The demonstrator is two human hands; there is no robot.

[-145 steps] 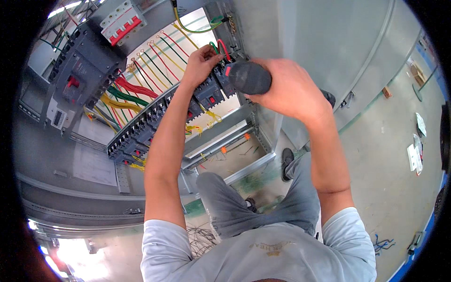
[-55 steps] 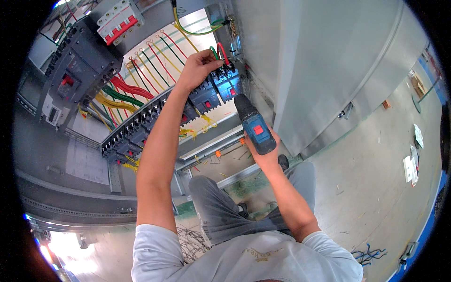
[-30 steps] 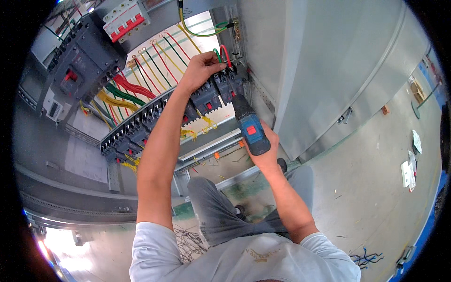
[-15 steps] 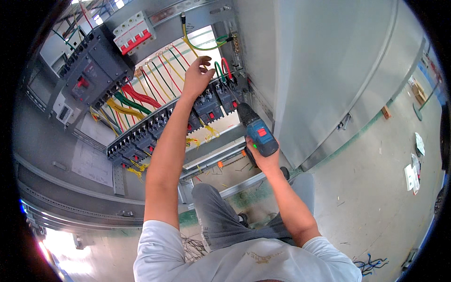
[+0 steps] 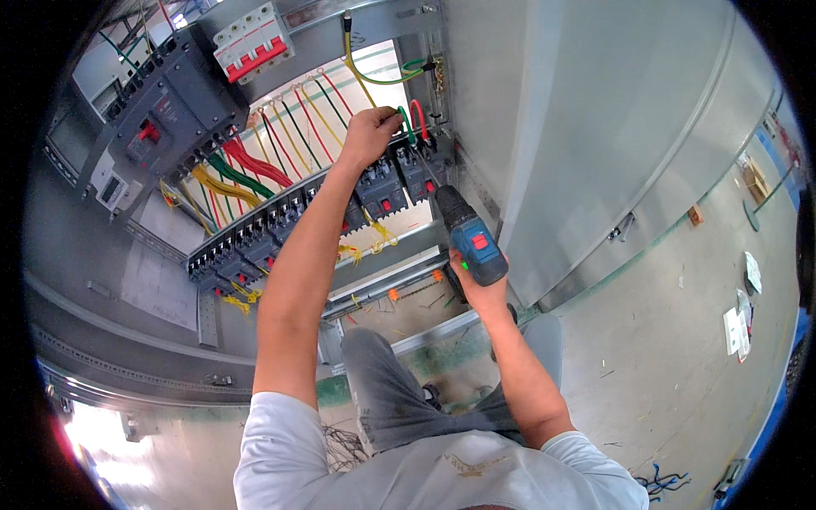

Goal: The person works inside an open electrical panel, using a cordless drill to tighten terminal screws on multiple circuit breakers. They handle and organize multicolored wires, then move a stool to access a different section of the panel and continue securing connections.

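Note:
My left hand is closed at the green wire, its fingertips pinching the bend of the loop. A red wire loops up just right of it. My right hand grips a blue and black cordless drill by its handle. The drill's long thin bit reaches up and left to the terminals of the rightmost circuit breaker, near the foot of the green wire. Whether the tip sits in a screw is too small to tell. More black breakers stand in a row to the left.
A large dark breaker and a white breaker with red levers are at the upper left. Thick yellow, green and red cables run from the large one. A grey cabinet door stands at the right. Yellow wire bundles hang below the row.
My left hand has moved right and its fingers have closed on the green wire. The drill stays close to the same breaker, and the whole view has shifted slightly.

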